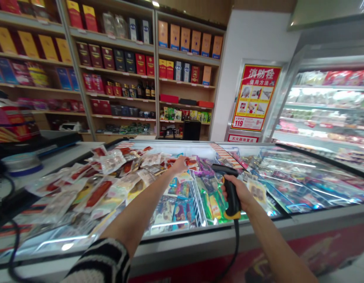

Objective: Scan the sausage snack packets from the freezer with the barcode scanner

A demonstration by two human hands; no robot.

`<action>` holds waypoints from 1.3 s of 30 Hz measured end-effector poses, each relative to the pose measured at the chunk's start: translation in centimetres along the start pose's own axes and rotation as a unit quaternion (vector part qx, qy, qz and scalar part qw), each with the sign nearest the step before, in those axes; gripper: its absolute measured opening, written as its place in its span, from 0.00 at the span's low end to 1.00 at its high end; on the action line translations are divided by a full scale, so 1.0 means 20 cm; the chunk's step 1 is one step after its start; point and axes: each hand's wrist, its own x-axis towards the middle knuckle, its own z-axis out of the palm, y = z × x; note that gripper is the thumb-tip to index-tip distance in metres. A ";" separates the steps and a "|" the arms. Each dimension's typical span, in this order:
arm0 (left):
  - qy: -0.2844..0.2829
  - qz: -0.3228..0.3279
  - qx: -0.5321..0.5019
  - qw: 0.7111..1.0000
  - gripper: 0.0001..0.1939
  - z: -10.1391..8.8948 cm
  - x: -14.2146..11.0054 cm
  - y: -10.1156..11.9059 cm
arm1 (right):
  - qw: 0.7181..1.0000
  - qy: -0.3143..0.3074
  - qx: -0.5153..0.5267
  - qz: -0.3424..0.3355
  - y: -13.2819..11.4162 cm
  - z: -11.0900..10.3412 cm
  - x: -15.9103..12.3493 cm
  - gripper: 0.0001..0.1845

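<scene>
My right hand (pixel 240 190) is wrapped around the handle of a black and yellow barcode scanner (pixel 232 196), its head tilted up toward the left and its cable hanging down the freezer's front. My left hand (pixel 179 165) reaches far across the freezer, fingers closed on a clear vacuum pack of red sausage (pixel 192 162). Part of that pack is hidden behind the fingers. Left of my forearm lies a loose heap of clear packs, among them a long sausage pack (pixel 98 193), spread over the glass. Below the left hand, blue ice-cream packets (pixel 180 212) lie inside the freezer.
The chest freezer's front rim (pixel 205 232) runs across the foreground. A white wire divider (pixel 196 200) stands beside green packets (pixel 213 204). At left, a roll of tape (pixel 21 163) sits on the counter. Behind are shelves of boxed goods (pixel 120 59) and a lit refrigerated display (pixel 326 102).
</scene>
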 end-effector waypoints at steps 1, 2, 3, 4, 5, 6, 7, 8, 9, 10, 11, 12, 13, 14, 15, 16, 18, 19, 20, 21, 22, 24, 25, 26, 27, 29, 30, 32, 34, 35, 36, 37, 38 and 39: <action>0.012 -0.014 0.011 1.000 0.20 -0.02 0.00 -0.01 | 1.000 0.018 0.001 -0.009 -0.01 -0.04 0.01 0.11; 0.025 -0.028 0.023 0.999 0.19 -0.05 0.00 -0.03 | 0.999 0.037 0.002 -0.018 -0.03 -0.08 0.01 0.11; 0.040 -0.042 0.036 0.998 0.18 -0.07 0.00 -0.04 | 0.998 0.056 0.004 -0.027 -0.04 -0.12 0.02 0.11; 0.058 -0.057 0.050 0.995 0.17 -0.10 0.00 -0.05 | 0.997 0.072 0.007 -0.035 -0.05 -0.17 0.03 0.11; 0.078 -0.074 0.065 0.992 0.17 -0.12 0.00 -0.06 | 0.995 0.084 0.011 -0.043 -0.07 -0.21 0.03 0.11; 0.099 -0.090 0.079 0.988 0.17 -0.13 0.00 -0.05 | 0.994 0.094 0.016 -0.050 -0.08 -0.26 0.04 0.11; 0.121 -0.104 0.092 0.983 0.17 -0.13 0.01 -0.05 | 0.993 0.103 0.020 -0.056 -0.09 -0.30 0.05 0.11; 0.138 -0.114 0.103 0.978 0.17 -0.12 0.02 -0.03 | 0.991 0.113 0.021 -0.062 -0.10 -0.33 0.06 0.10; 0.148 -0.117 0.111 0.976 0.17 -0.11 0.04 -0.01 | 0.990 0.125 0.022 -0.067 -0.11 -0.37 0.07 0.10; 0.150 -0.113 0.116 0.975 0.18 -0.08 0.06 0.01 | 0.987 0.140 0.024 -0.071 -0.12 -0.40 0.08 0.10; 0.143 -0.103 0.119 0.977 0.18 -0.04 0.08 0.05 | 0.985 0.152 0.028 -0.072 -0.12 -0.44 0.09 0.10; 0.130 -0.088 0.119 0.980 0.18 0.02 0.11 0.08 | 0.984 0.161 0.034 -0.072 -0.13 -0.47 0.09 0.10; 0.112 -0.072 0.118 0.984 0.18 0.08 0.14 0.13 | 0.982 0.170 0.041 -0.070 -0.14 -0.51 0.10 0.10; 0.090 -0.055 0.117 0.988 0.18 0.15 0.18 0.17 | 0.980 0.179 0.047 -0.068 -0.15 -0.54 0.11 0.10; 0.066 -0.036 0.115 0.991 0.18 0.23 0.21 0.22 | 0.978 0.189 0.050 -0.068 -0.16 -0.58 0.12 0.10; 0.041 -0.013 0.112 0.993 0.18 0.31 0.24 0.28 | 0.976 0.201 0.050 -0.070 -0.17 -0.62 0.12 0.09; -0.012 0.037 0.105 0.994 0.18 0.48 0.30 0.39 | 0.971 0.225 0.046 -0.074 -0.18 -0.69 0.13 0.09; -0.036 0.061 0.101 0.992 0.19 0.56 0.32 0.45 | 0.969 0.230 0.045 -0.073 -0.18 -0.72 0.13 0.09; -0.057 0.083 0.098 0.990 0.20 0.63 0.35 0.50 | 0.969 0.231 0.046 -0.071 -0.18 -0.75 0.13 0.09; -0.077 0.104 0.095 0.987 0.21 0.70 0.37 0.55 | 0.969 0.231 0.048 -0.069 -0.18 -0.78 0.13 0.09; -0.095 0.121 0.094 0.984 0.22 0.75 0.38 0.59 | 0.970 0.229 0.050 -0.067 -0.17 -0.80 0.13 0.09; -0.125 0.144 0.097 0.977 0.25 0.82 0.41 0.66 | 0.970 0.228 0.055 -0.064 -0.16 -0.83 0.12 0.09; -0.137 0.150 0.100 0.974 0.26 0.84 0.41 0.67 | 0.970 0.228 0.057 -0.063 -0.16 -0.84 0.11 0.09; -0.146 0.155 0.105 0.971 0.26 0.84 0.41 0.67 | 0.970 0.228 0.059 -0.063 -0.15 -0.83 0.11 0.09; -0.153 0.157 0.111 0.969 0.26 0.84 0.39 0.67 | 0.970 0.226 0.059 -0.064 -0.15 -0.83 0.11 0.09; -0.158 0.163 0.123 0.966 0.24 0.79 0.35 0.64 | 0.972 0.219 0.060 -0.065 -0.14 -0.79 0.10 0.09; -0.157 0.165 0.129 0.965 0.23 0.77 0.32 0.61 | 0.973 0.212 0.061 -0.064 -0.14 -0.77 0.10 0.09; -0.148 0.167 0.141 0.965 0.21 0.71 0.26 0.57 | 0.977 0.194 0.062 -0.061 -0.15 -0.72 0.09 0.10; -0.130 0.162 0.151 0.966 0.17 0.66 0.21 0.55 | 0.980 0.177 0.062 -0.063 -0.15 -0.67 0.08 0.10; -0.119 0.157 0.154 0.968 0.16 0.65 0.20 0.54 | 0.981 0.170 0.063 -0.067 -0.16 -0.65 0.07 0.10; -0.108 0.153 0.156 0.970 0.16 0.65 0.21 0.54 | 0.982 0.164 0.064 -0.072 -0.17 -0.64 0.06 0.10; -0.096 0.149 0.156 0.972 0.16 0.65 0.22 0.55 | 0.982 0.159 0.065 -0.077 -0.17 -0.64 0.06 0.11; -0.087 0.144 0.155 0.973 0.17 0.66 0.24 0.55 | 0.982 0.156 0.066 -0.083 -0.18 -0.64 0.06 0.11; -0.079 0.139 0.153 0.975 0.19 0.68 0.26 0.56 | 0.982 0.157 0.066 -0.088 -0.18 -0.65 0.06 0.11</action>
